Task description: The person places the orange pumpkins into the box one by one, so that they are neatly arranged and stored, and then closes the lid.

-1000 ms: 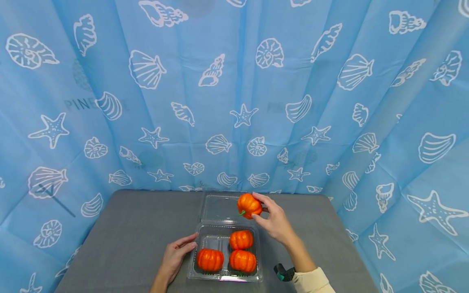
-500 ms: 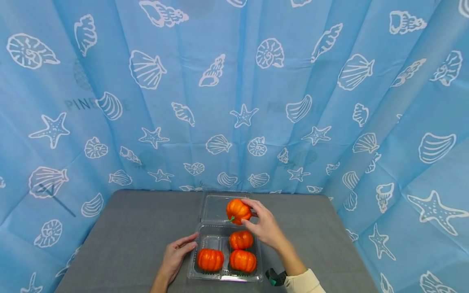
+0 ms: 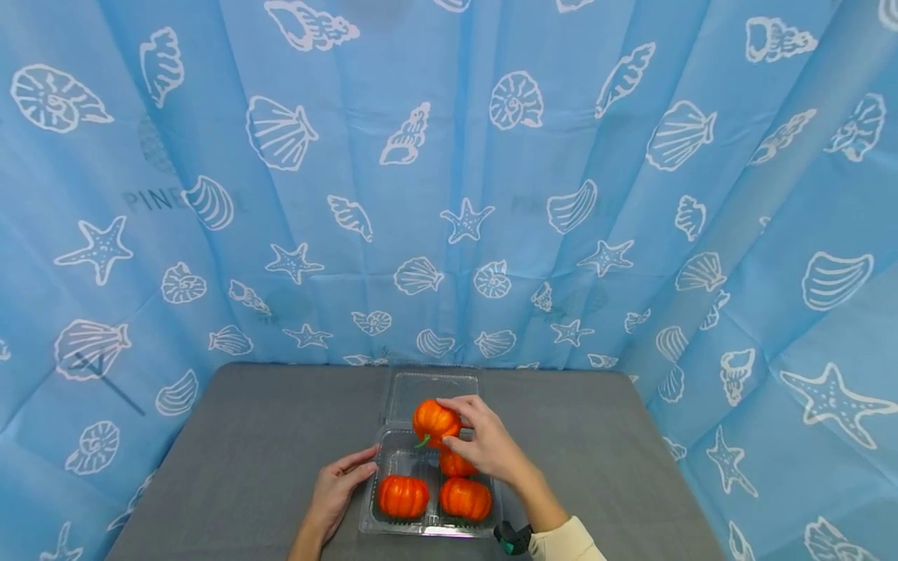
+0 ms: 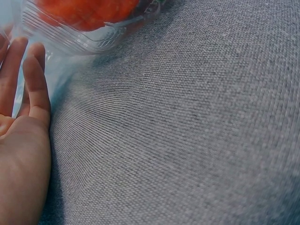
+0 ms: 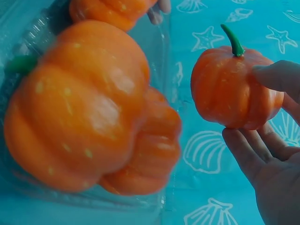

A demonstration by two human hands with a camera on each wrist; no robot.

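Note:
My right hand (image 3: 487,444) grips a small orange toy pumpkin (image 3: 432,419) with a green stem, thumb on one side and fingers on the other. It holds the pumpkin above the far part of a clear plastic clamshell box (image 3: 405,461). In the box lie three more pumpkins: one at the near left (image 3: 403,497), one at the near right (image 3: 466,499), and one at the far right (image 3: 456,464) partly hidden by the right hand. My left hand (image 3: 334,492) touches the box's left rim with extended fingers; the left wrist view shows its fingertips (image 4: 33,63) beside the clear wall.
The box's clear lid (image 3: 431,386) lies folded back behind it, toward the curtain. Grey cloth (image 3: 266,444) covers the table. A blue curtain (image 3: 421,195) with white seashells and starfish hangs behind and on both sides. A dark band (image 3: 512,538) circles the right wrist.
The right hand has carried its pumpkin left and nearer, from over the lid to the far edge of the box. The left hand has stayed at the rim.

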